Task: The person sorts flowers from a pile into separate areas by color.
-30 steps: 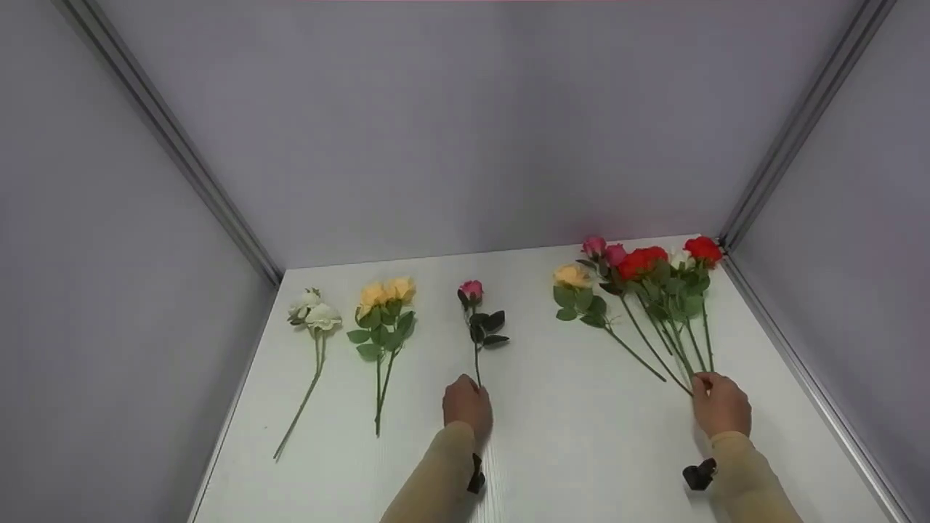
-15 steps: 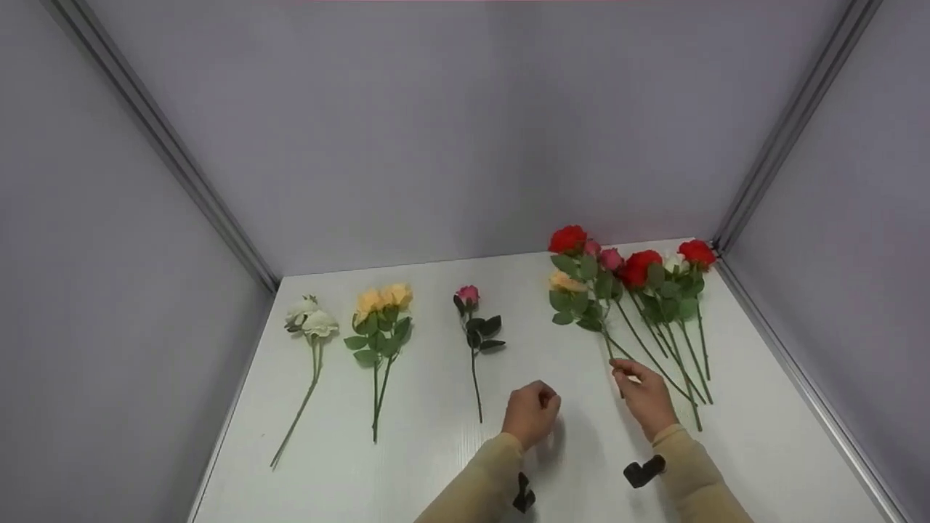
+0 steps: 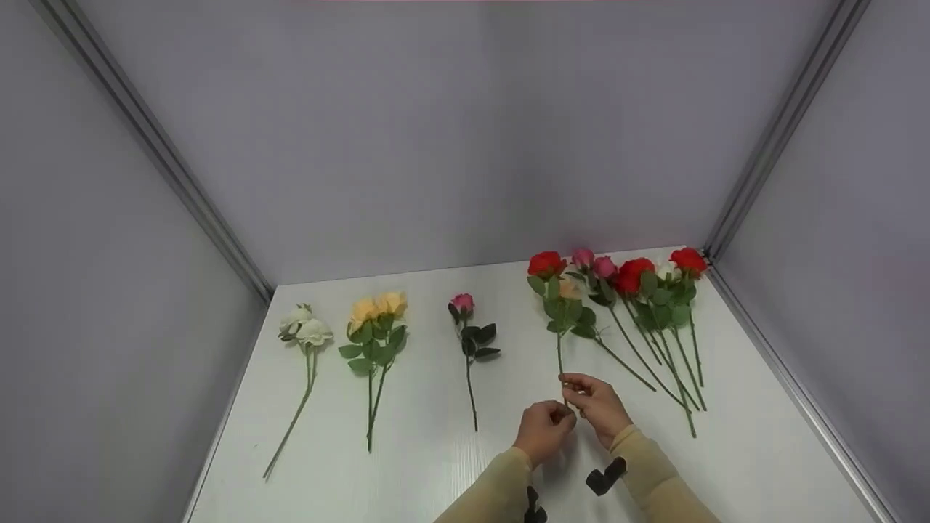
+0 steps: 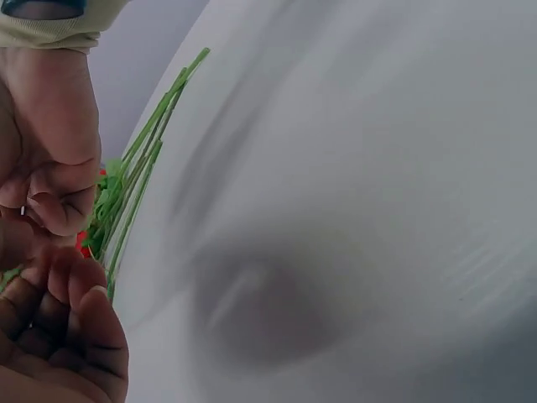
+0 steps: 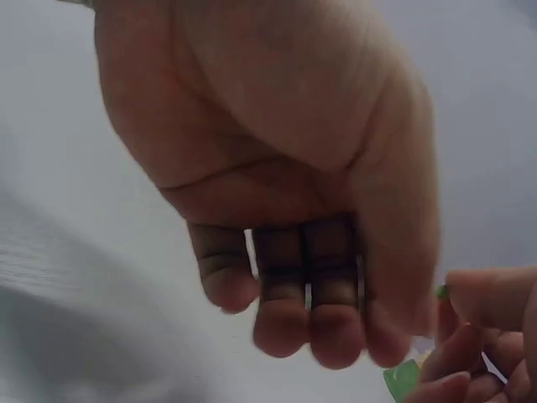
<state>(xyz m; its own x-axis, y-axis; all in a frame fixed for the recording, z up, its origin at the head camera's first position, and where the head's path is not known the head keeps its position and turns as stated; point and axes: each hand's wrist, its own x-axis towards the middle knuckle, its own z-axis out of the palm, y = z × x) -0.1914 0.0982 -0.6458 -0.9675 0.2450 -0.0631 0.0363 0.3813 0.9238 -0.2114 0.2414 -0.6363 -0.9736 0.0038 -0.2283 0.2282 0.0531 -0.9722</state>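
No readable text, labels, brands, numbers or signs in any view.

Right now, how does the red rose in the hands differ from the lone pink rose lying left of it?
The red rose has a larger, open bloom; the pink rose is a small bud. The red rose's stem is pinched at its lower end by the right hand and left hand; the pink rose lies untouched on the white table. The red rose's leaves are bright green, the pink rose's much darker. Both are single stems with blooms pointing away.

The left hand (image 3: 543, 430) and right hand (image 3: 597, 404) meet fingertip to fingertip, fingers curled, sleeved forearms angling inward.
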